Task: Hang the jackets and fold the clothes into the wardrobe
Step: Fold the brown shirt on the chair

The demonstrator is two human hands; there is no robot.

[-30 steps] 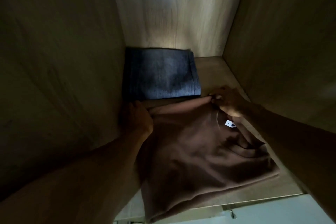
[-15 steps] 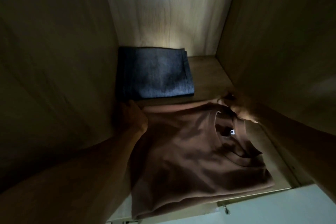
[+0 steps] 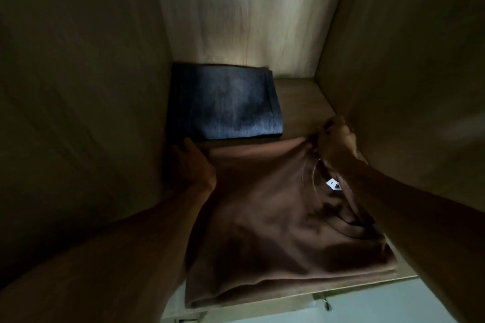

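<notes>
— From the head view, where's the brown top (image 3: 286,220) sitting?

— Folded flat on the wardrobe shelf (image 3: 301,102), at the front, its near edge hanging a touch past the shelf lip. Behind it, against the back panel and the left wall, lies a folded grey garment (image 3: 225,102), just apart from the brown one.

— And the hands?

— The right hand (image 3: 334,143) is curled at the far right corner of the top, fingers pinching the cloth beside the collar, close to the right wall. The left hand (image 3: 193,165) is at the far left corner, fingers fairly straight and resting against the fabric's edge; it's dim there, so I can't tell whether any cloth is pinched underneath.

— How would it handle, you think?

— Soft and light, I'd say, thick enough to keep its fold but limp at the corners. Likely to bunch if pushed from one side only. I'd take it by both far corners or slide flat palms under the fold, and mind the white neck label (image 3: 333,185) side, where the collar already wrinkles
</notes>
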